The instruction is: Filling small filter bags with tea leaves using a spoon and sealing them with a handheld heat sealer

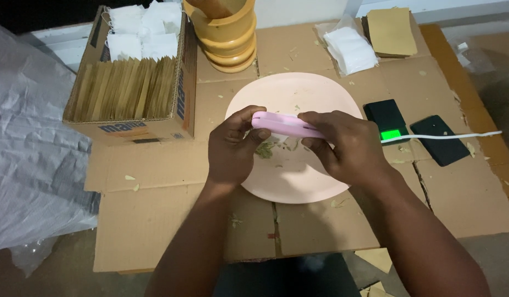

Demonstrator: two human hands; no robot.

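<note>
Both hands over a pale pink plate (298, 181) on flattened cardboard (155, 220). Left hand (230, 148) and right hand (342, 146) share 1 pink bar-shaped device (285, 125), held level just above the plate's middle; fingers of each hand closed around an end, thumbs underneath. White cord (441, 136) runs off to the right from the right hand. Dried green leaf bits (264, 149) lie on the plate beneath the device. Cardboard box (133, 126) of brown envelopes and white sachets at far left; stacked yellow bowls (227, 38) behind the plate; small black scale (387, 122) with a lit green display to the right.
</note>
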